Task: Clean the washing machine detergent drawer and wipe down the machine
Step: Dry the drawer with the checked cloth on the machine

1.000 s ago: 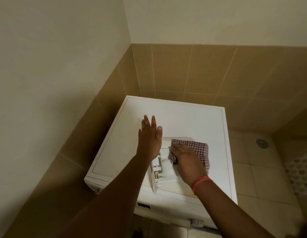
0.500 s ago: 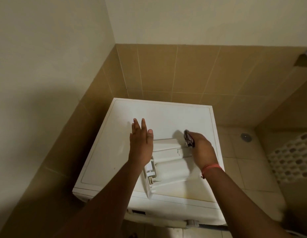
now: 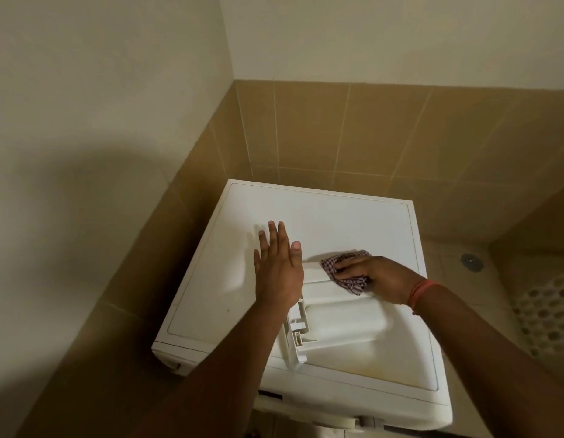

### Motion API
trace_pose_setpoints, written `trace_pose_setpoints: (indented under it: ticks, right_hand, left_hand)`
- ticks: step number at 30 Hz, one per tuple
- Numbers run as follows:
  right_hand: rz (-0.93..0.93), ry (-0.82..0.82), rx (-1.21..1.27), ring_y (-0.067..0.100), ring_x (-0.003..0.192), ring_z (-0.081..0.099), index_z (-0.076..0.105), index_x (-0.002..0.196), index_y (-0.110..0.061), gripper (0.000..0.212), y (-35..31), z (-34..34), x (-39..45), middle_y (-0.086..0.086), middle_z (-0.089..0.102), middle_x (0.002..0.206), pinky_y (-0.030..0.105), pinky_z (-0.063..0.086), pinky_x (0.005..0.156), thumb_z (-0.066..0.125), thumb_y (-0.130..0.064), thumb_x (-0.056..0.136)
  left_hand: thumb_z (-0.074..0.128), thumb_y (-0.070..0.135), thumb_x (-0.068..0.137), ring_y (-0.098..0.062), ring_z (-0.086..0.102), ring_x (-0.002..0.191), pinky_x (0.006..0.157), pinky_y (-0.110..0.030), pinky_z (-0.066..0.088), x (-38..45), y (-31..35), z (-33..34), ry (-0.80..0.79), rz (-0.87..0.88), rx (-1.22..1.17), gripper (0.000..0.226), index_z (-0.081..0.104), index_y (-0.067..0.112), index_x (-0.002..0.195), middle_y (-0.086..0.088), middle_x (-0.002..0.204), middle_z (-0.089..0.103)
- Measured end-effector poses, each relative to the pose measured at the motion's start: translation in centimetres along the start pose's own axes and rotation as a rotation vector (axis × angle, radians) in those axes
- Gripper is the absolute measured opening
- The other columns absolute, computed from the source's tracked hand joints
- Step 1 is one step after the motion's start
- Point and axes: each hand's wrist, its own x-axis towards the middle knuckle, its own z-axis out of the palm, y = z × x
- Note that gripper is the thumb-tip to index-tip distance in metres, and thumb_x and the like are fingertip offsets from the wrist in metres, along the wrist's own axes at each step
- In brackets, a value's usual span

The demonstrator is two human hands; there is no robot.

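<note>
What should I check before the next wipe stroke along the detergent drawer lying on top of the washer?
1. Detergent drawer resting fully on the washing machine top: ok.
2. Left hand flat, fingers straight, steadying the drawer's left end: ok.
3. Right hand has the checked cloth under its fingers on the drawer's far end: ok.
4. Cloth damp or dry: cannot tell.
5. Drawer's near compartments already wiped: cannot tell.
6. Room on the lid beyond the drawer for the stroke: ok.

No legible txt or labels anywhere.
</note>
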Motion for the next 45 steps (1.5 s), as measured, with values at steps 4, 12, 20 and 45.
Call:
trace_pose_setpoints:
  ticks: [4, 12, 20, 45]
  right_hand:
    - [-0.146, 0.171, -0.025, 0.018, 0.129, 0.053, 0.070, 0.121, -0.016, 0.045, -1.8, 1.8, 1.9, 0.001, 0.059, 0.137, 0.007, 0.024, 0.109, 0.065, 0.005, 0.081]
    - [0.018, 0.197, 0.049, 0.009, 0.119, 0.056, 0.067, 0.124, -0.030, 0.040, -2.7, 1.8, 3.3, -0.009, 0.064, 0.130, 0.033, 0.040, 0.108, 0.059, -0.016, 0.087]
    - [0.210, -0.165, 0.142, 0.018, 0.084, 0.058, 0.067, 0.106, -0.012, 0.024, -8.0, -1.3, 10.1, 0.001, 0.067, 0.097, 0.025, 0.043, 0.071, 0.046, -0.018, 0.098]
    - [0.487, -0.029, 0.120, 0.025, 0.105, 0.059, 0.066, 0.116, -0.010, 0.024, -1.1, -3.2, 3.6, 0.008, 0.066, 0.117, 0.027, 0.041, 0.086, 0.051, -0.016, 0.098]
  left_hand:
    - [0.001, 0.052, 0.097, -0.014, -0.018, 0.150, 0.123, -0.042, -0.003, 0.2, 0.1, 0.2, -0.017, 0.010, -0.051, 0.065, -0.005, 0.027, 0.157, 0.006, 0.164, -0.014]
    - [0.005, 0.050, 0.099, -0.014, -0.013, 0.151, 0.124, -0.040, 0.000, 0.4, -0.2, 0.3, -0.001, 0.016, -0.064, 0.062, -0.004, 0.027, 0.157, 0.006, 0.164, -0.012]
    - [0.000, 0.055, 0.097, -0.019, -0.006, 0.152, 0.123, -0.041, 0.001, 0.6, 0.0, 0.4, 0.028, 0.025, -0.018, 0.068, 0.001, 0.023, 0.157, 0.001, 0.166, -0.005]
    - [-0.013, 0.060, 0.087, -0.023, -0.004, 0.153, 0.123, -0.047, 0.005, 0.4, 0.3, 0.4, 0.037, -0.029, 0.164, 0.082, 0.003, 0.021, 0.158, 0.000, 0.166, 0.003]
